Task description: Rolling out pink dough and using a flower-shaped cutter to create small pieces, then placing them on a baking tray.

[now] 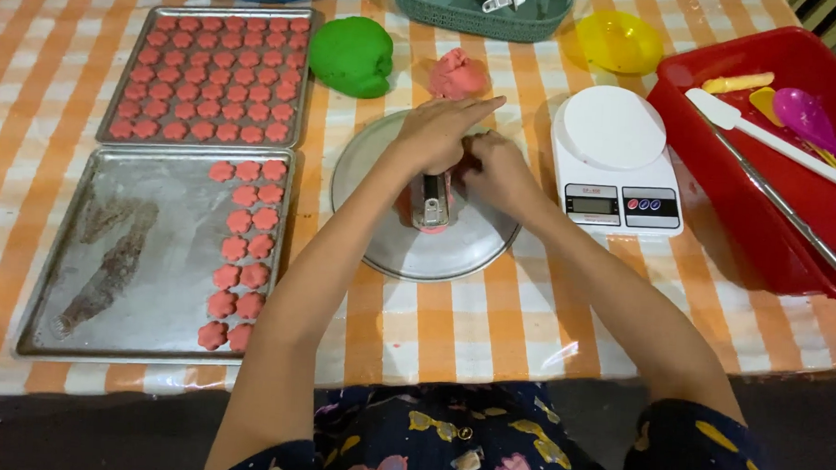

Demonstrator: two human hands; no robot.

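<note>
A small metal press (431, 205) stands on the round metal plate (474, 252) in the middle of the counter (489, 332), its long axis roughly upright and its top leaning slightly towards the near edge. Pink dough shows at its sides. The left hand (438, 132) covers its far end from above: the fingers (475, 106) lie pressed together and stretched out flat, pointing right and away, and the palm seems to bear on the press. The right hand (498, 168) sits just right of the press, its fingers curled in and touching the tool's side; whether they pinch dough or metal cannot be told, since the left hand hides the contact. A pink dough lump (458, 74) and a green dough lump (352, 55) lie beyond the plate. Left are two trays of pink flower shapes (241, 246); right, a white kitchen scale (615, 159).
</note>
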